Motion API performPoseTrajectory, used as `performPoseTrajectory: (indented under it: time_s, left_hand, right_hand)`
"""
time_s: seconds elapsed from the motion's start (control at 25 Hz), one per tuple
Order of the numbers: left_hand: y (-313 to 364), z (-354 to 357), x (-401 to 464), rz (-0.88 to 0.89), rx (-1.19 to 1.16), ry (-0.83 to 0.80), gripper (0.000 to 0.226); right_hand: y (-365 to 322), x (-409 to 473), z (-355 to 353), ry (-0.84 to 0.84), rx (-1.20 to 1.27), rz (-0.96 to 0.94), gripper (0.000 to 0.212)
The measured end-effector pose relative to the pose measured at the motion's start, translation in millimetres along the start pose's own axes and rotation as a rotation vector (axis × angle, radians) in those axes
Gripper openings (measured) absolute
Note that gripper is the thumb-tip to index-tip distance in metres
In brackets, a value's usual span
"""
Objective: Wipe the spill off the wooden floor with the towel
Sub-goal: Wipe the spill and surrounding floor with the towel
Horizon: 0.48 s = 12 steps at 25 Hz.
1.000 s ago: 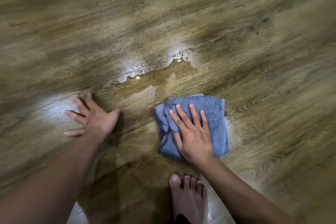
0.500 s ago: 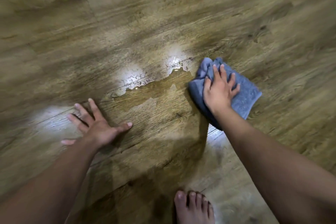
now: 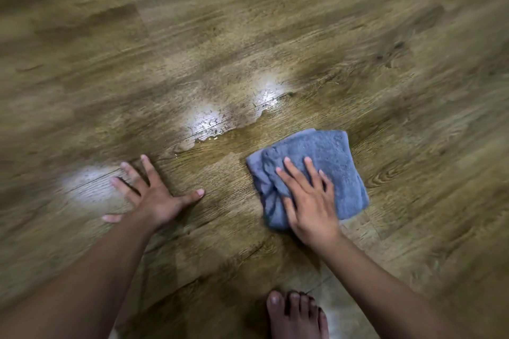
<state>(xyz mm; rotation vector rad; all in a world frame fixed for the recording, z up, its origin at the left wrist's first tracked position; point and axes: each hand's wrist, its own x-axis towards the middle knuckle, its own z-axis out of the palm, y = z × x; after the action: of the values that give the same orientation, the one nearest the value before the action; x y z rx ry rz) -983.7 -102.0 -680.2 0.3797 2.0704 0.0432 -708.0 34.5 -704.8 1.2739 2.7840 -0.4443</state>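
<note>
Right hand (image 3: 309,202) flat on towel (image 3: 325,162) (spill (image 3: 234,137) beside).

Bare forearms, no sleeves, bare foot (image 3: 297,316)

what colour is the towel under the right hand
Blue-grey, plain with no pattern; the towel shows clearly in the head view.

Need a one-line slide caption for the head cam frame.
Right hand presses a folded blue towel beside the spill on the wooden floor; left hand braces flat.
</note>
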Motion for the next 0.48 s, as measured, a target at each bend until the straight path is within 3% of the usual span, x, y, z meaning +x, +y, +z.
performPoseTrajectory:
  time_s: [0.12,0.24,0.28,0.36,0.48]
  left_hand:
    - [-1,2,0,0.011,-0.004,0.018,0.154]
    - [-2,4,0,0.026,-0.001,0.021,0.154]
    - [-2,4,1,0.024,-0.001,0.022,0.154]
    - [-1,4,0,0.022,-0.001,0.026,0.154]
    - [-2,4,-1,0.032,-0.007,0.021,0.153]
  right_hand:
    - [13,-25,4,0.013,-0.040,0.155,0.060]
    - [-3,-14,13,-0.083,-0.094,0.316,0.104]
    - [-8,-7,16,-0.080,-0.104,0.346,0.110]
    - [-10,4,19,-0.057,-0.084,0.357,0.102]
    - [-3,9,20,0.033,-0.049,0.332,0.074]
